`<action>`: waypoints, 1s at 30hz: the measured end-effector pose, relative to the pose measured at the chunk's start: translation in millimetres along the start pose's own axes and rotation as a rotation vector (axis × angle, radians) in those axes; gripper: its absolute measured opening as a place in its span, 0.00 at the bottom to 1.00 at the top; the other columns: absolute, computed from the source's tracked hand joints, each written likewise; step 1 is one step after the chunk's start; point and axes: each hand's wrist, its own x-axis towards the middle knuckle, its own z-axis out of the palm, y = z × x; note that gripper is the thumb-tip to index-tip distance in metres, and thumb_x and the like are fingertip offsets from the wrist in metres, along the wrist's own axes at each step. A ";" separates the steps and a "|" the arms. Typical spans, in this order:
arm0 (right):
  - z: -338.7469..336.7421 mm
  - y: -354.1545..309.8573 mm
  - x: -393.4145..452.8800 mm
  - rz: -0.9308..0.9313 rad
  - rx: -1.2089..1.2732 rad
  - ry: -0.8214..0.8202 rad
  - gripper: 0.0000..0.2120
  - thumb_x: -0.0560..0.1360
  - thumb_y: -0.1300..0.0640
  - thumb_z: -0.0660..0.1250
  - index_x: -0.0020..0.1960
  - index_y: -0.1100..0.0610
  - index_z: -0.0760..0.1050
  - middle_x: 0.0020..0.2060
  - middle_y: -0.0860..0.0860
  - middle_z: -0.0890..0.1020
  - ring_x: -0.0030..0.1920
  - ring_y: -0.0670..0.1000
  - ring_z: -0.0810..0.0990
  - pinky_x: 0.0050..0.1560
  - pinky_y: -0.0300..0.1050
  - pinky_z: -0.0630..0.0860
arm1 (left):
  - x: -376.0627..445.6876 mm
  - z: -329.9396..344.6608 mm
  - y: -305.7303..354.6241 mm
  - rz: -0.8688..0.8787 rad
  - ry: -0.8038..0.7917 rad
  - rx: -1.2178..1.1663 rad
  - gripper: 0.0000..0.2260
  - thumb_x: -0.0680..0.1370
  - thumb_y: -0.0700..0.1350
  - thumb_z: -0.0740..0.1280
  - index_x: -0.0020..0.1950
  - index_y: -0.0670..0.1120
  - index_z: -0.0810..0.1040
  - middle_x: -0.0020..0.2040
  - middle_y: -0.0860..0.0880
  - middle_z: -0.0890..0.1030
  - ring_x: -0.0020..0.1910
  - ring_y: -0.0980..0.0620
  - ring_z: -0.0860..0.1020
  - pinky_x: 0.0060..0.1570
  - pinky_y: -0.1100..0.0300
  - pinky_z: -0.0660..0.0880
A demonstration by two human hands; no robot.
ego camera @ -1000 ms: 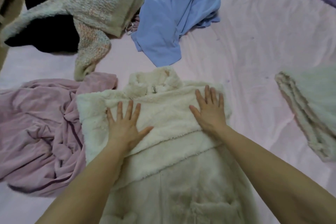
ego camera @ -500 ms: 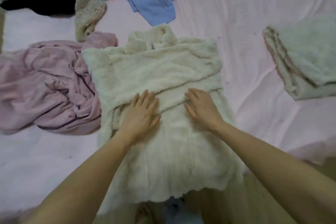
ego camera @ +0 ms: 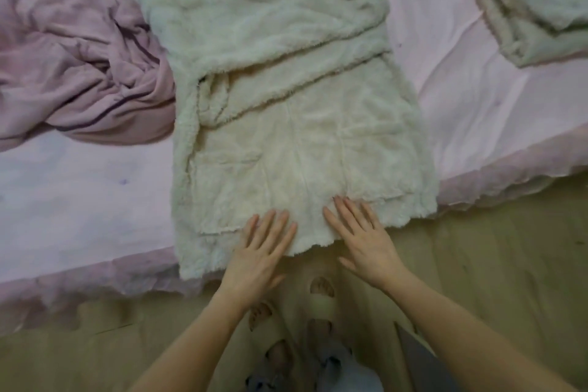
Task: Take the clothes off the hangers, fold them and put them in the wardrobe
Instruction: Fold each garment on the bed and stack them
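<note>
A cream fleece jacket lies flat on the pink bed, collar away from me, both sleeves folded across its chest. Its hem hangs slightly over the bed's near edge. My left hand rests flat on the hem with straight, spread fingers. My right hand lies flat beside it on the hem, fingers straight too. Neither hand grips the fabric.
A crumpled mauve garment lies left of the jacket, touching it. A folded pale fleece garment sits at the upper right. Below the bed edge is a tan floor, with my feet in slippers.
Both hands slid down the jacket from the chest to the hem, smoothing it. The view tilted down, so the bed edge, floor and feet now show.
</note>
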 end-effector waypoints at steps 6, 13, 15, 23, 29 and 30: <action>41.9 13.5 42.3 -0.047 -0.138 0.298 0.44 0.62 0.56 0.72 0.74 0.57 0.58 0.72 0.62 0.64 0.72 0.59 0.60 0.73 0.59 0.49 | 34.9 47.0 -6.4 -0.122 0.115 0.078 0.51 0.65 0.45 0.77 0.79 0.44 0.47 0.79 0.43 0.48 0.78 0.44 0.44 0.75 0.45 0.40; 39.7 33.0 42.0 -0.184 -0.171 0.340 0.31 0.68 0.64 0.63 0.71 0.57 0.65 0.67 0.62 0.73 0.67 0.60 0.72 0.65 0.58 0.64 | 32.5 43.1 -15.0 -0.004 0.222 0.084 0.33 0.69 0.48 0.60 0.75 0.43 0.63 0.74 0.40 0.65 0.72 0.40 0.64 0.69 0.43 0.54; 25.4 34.7 36.6 -0.196 -0.118 0.303 0.27 0.68 0.65 0.56 0.67 0.59 0.73 0.64 0.61 0.76 0.62 0.60 0.77 0.60 0.56 0.73 | 31.2 25.9 -14.5 -0.006 0.201 0.018 0.30 0.67 0.44 0.67 0.70 0.42 0.72 0.69 0.41 0.73 0.66 0.40 0.73 0.66 0.44 0.63; -70.9 47.7 36.5 -0.051 -0.073 0.141 0.11 0.65 0.66 0.66 0.47 0.60 0.79 0.49 0.59 0.80 0.50 0.61 0.80 0.49 0.52 0.74 | 47.3 -85.7 -18.9 -0.356 -0.076 -0.109 0.08 0.77 0.41 0.61 0.55 0.48 0.74 0.53 0.48 0.75 0.53 0.47 0.75 0.42 0.56 0.70; -139.9 70.8 15.7 0.250 -0.100 -0.107 0.12 0.77 0.61 0.57 0.51 0.54 0.79 0.53 0.54 0.82 0.55 0.57 0.79 0.53 0.45 0.69 | 39.7 -143.2 -10.9 -0.542 -0.230 0.088 0.14 0.80 0.37 0.56 0.59 0.44 0.77 0.57 0.45 0.80 0.56 0.45 0.79 0.50 0.55 0.74; -152.4 73.6 13.3 0.267 -0.067 -0.127 0.11 0.77 0.62 0.57 0.51 0.56 0.78 0.53 0.55 0.81 0.55 0.57 0.79 0.50 0.44 0.70 | 39.5 -151.8 -9.3 -0.557 -0.250 0.029 0.13 0.79 0.36 0.56 0.59 0.44 0.77 0.57 0.44 0.79 0.56 0.44 0.79 0.51 0.54 0.74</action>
